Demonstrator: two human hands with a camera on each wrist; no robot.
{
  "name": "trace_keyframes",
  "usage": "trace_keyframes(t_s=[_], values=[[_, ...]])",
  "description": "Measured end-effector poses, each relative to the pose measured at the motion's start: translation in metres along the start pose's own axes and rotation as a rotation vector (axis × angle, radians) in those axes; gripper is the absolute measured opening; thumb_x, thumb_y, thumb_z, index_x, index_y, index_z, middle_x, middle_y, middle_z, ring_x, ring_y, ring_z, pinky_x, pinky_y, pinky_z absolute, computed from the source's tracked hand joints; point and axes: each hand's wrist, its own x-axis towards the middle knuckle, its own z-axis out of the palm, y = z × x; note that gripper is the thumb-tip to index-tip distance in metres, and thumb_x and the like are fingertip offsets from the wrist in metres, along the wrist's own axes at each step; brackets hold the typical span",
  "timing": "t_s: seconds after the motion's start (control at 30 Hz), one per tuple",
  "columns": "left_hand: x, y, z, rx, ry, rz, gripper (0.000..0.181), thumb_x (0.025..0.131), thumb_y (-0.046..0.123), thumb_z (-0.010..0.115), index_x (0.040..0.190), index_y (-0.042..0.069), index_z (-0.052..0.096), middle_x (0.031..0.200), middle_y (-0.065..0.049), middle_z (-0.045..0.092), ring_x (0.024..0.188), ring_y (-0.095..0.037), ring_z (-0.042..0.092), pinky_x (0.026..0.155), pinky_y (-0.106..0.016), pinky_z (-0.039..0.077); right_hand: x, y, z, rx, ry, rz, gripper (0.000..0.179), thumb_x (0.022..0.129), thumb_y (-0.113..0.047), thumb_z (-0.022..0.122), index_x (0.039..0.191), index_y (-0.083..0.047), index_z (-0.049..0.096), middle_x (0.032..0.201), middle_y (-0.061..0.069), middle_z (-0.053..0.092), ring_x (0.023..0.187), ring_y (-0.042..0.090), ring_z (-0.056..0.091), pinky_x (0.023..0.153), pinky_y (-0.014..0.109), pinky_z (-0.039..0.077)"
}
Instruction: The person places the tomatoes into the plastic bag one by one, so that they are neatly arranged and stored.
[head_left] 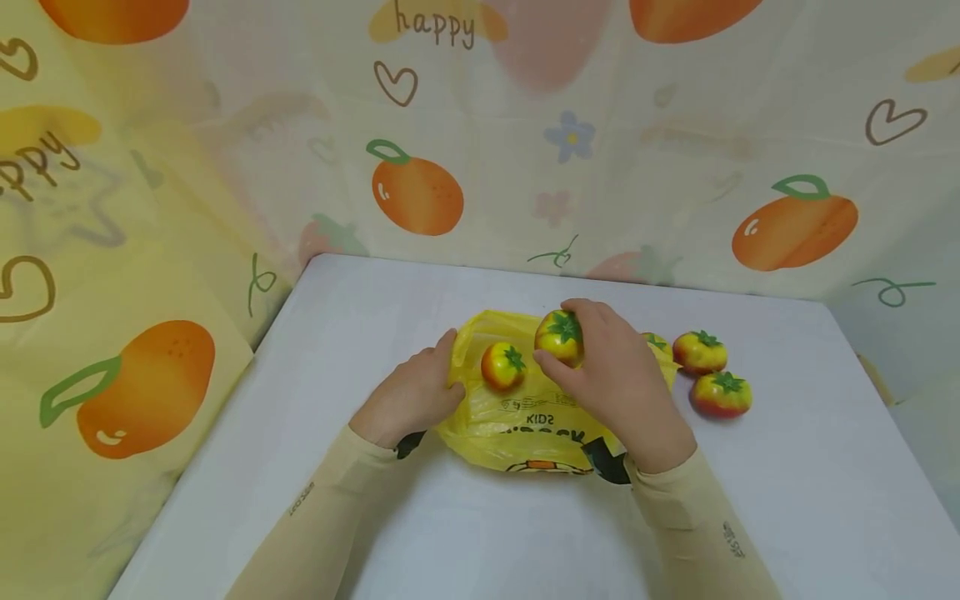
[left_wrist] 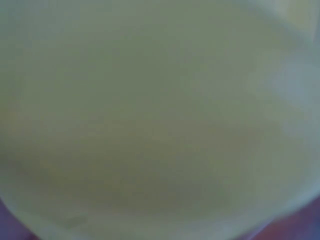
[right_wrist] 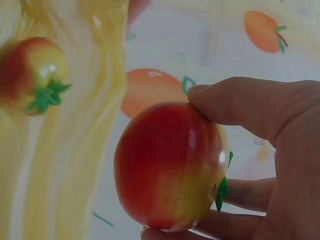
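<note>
A yellow plastic bag (head_left: 480, 433) with dark printing lies on the table, its mouth spread. My left hand (head_left: 412, 392) grips the bag's left edge between thumb and fingers. In my right hand (head_left: 618, 383) a red-and-yellow tomato (head_left: 558, 337) with a green leafy top is held over the bag; the right wrist view shows the thumb on one side of this tomato (right_wrist: 170, 167) and fingers on the other. Another tomato (head_left: 502, 367) sits at the bag's opening, left of the held one. A blurred yellowish surface fills the left wrist view and hides the left fingers.
Two tomatoes, one farther back (head_left: 700, 352) and one nearer (head_left: 722, 395), rest on the white table (head_left: 510, 533) right of the bag. A third tomato (head_left: 656, 342) is partly hidden behind my right hand. Fruit-patterned cloth (head_left: 495, 150) hangs behind the table.
</note>
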Motion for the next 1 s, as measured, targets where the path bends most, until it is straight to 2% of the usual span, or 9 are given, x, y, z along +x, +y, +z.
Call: trace_keyframes(t_s=[0.33,0.7,1.0], values=[[0.000,0.003,0.001,-0.001,0.001,-0.003,0.079,0.095,0.026,0.053,0.161,0.006,0.016,0.144,-0.019,0.054,0.119,-0.030,0.060,0.101,-0.048,0.049,-0.003,0.004,0.024,0.024,-0.049,0.050,0.070,0.088,-0.053,0.070,0.141,-0.012,0.047,0.128,0.008,0.059,0.101,0.025,0.060,0.090,0.045,0.055],[-0.001,0.000,0.000,0.017,-0.002,-0.012,0.078,0.095,0.028,0.054,0.161,0.006,0.018,0.145,-0.020,0.053,0.121,-0.032,0.059,0.102,-0.050,0.049,0.001,0.005,0.038,0.030,-0.098,0.083,0.072,0.088,-0.054,0.069,0.142,-0.012,0.045,0.125,0.007,0.058,0.100,0.024,0.058,0.089,0.042,0.055],[0.000,0.001,0.000,0.016,-0.004,0.002,0.077,0.095,0.026,0.053,0.161,0.005,0.019,0.143,-0.020,0.055,0.117,-0.031,0.061,0.100,-0.049,0.050,0.005,0.007,0.047,0.025,-0.140,0.120,0.073,0.087,-0.053,0.071,0.142,-0.012,0.045,0.128,0.009,0.056,0.103,0.026,0.058,0.094,0.045,0.054]])
